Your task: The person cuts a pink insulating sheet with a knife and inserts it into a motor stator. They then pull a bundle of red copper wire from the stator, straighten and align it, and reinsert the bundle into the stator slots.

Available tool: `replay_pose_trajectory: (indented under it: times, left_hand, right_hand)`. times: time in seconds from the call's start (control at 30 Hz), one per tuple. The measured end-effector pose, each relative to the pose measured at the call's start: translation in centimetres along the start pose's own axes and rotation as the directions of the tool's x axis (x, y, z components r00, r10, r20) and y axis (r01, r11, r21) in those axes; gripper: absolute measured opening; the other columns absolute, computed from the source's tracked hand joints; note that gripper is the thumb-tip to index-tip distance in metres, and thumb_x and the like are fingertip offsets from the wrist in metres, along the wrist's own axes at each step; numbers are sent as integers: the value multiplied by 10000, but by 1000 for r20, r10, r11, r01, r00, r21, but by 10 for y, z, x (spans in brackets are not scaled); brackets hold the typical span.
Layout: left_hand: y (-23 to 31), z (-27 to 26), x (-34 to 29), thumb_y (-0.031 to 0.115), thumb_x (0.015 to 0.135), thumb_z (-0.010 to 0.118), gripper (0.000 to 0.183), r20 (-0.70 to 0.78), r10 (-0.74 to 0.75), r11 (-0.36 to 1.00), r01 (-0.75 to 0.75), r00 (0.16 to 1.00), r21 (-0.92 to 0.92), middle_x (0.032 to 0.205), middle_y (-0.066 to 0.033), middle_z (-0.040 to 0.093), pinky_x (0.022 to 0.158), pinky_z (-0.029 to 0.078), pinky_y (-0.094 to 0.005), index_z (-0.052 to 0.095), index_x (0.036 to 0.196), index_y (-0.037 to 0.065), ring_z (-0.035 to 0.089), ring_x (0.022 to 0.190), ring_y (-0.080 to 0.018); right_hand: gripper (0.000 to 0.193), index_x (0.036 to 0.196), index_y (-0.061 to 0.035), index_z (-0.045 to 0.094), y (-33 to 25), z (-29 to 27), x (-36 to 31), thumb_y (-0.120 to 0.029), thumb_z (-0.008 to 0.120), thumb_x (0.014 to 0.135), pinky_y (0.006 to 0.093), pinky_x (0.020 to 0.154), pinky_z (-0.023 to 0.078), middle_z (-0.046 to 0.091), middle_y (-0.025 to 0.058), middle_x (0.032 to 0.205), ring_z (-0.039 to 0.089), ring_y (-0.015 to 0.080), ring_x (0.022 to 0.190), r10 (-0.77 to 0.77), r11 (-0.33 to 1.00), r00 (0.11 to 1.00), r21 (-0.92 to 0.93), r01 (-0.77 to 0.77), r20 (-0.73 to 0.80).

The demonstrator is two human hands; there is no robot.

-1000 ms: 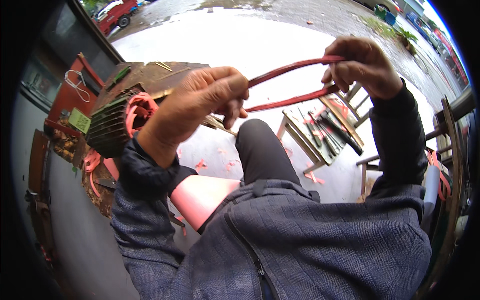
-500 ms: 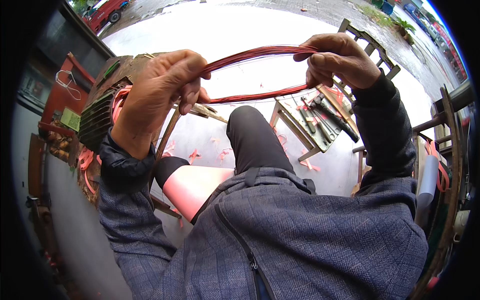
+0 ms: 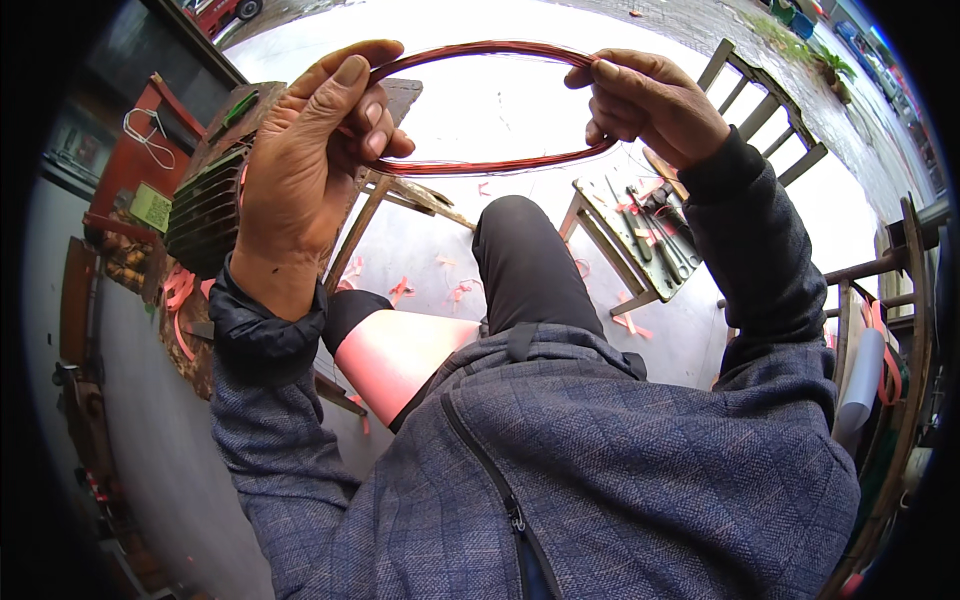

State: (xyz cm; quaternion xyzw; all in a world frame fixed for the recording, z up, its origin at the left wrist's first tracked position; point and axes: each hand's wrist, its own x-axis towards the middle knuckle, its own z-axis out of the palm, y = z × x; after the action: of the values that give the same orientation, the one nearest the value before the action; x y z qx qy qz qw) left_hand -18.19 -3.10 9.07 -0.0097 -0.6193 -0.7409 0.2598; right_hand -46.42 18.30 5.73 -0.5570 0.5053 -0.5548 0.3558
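A long oval coil of thin reddish copper wire is stretched between my two raised hands, above my knee. My left hand holds its left end, with the fingers inside the loop and the thumb up along the upper strands. At the other end my right hand pinches the upper bundle between thumb and forefinger, while its curled fingers sit inside the loop by the lower bundle. A few loose strands stray from the lower bundle. The inner fingertips of both hands are partly hidden.
A low stool on the right carries wrenches and other tools. On the left a wooden bench holds a dark slotted metal housing. Pink scraps litter the floor. A wooden chair stands at the far right.
Both hands have risen slightly and the coil has opened into a taller loop. My left hand's fingers have turned and spread along the coil's end.
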Motion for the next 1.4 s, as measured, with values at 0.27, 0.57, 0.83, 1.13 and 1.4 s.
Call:
replay_pose_trajectory:
  times: [0.27, 0.57, 0.83, 1.13, 1.4]
  left_hand:
    - [13, -12, -4, 251, 1107, 589, 357, 34, 87, 995, -85, 996, -50, 914, -34, 693, 586, 498, -221, 677, 1351, 7, 585, 674, -71]
    - [23, -38, -9, 204, 1135, 512, 373, -25, 167, 985, -168, 986, -43, 1173, -113, 725, 545, 411, -183, 602, 1429, -8, 531, 693, -57]
    - [35, -37, -18, 187, 1117, 544, 343, -102, 93, 995, -95, 990, -15, 1055, -101, 725, 527, 413, -187, 626, 1376, -21, 543, 626, -71]
    - [45, 14, 11, 128, 1105, 550, 291, 53, 29, 996, -33, 998, 79, 976, -96, 712, 581, 471, -199, 658, 1311, -46, 555, 629, -88]
    - [66, -3, 4, 167, 1078, 625, 298, 79, 50, 998, -53, 996, 32, 943, -72, 707, 582, 518, -206, 660, 1318, -6, 604, 649, -93]
  right_hand:
    - [441, 1235, 64, 619, 9, 32, 13, -355, 544, 1121, 392, 863, 658, 559, 42, 761, 713, 178, 742, 40, 969, 999, 242, -44, 21]
    - [395, 1211, 34, 618, 41, 78, 34, -344, 549, 1118, 421, 925, 643, 634, 90, 862, 748, 236, 844, 49, 869, 999, 493, -44, 2]
    - [469, 1301, 28, 636, 24, 85, 44, -357, 692, 1040, 430, 898, 644, 684, 81, 875, 756, 229, 829, 23, 997, 986, 75, -36, 165]
    - [348, 1254, -3, 666, -27, 55, 44, -301, 631, 1078, 335, 805, 641, 655, 25, 754, 697, 120, 687, -84, 972, 978, -202, 123, 191]
    - [348, 1058, -13, 672, -29, 35, 36, -358, 635, 1079, 326, 676, 629, 536, 9, 618, 621, 137, 527, -161, 980, 906, 176, 98, 392]
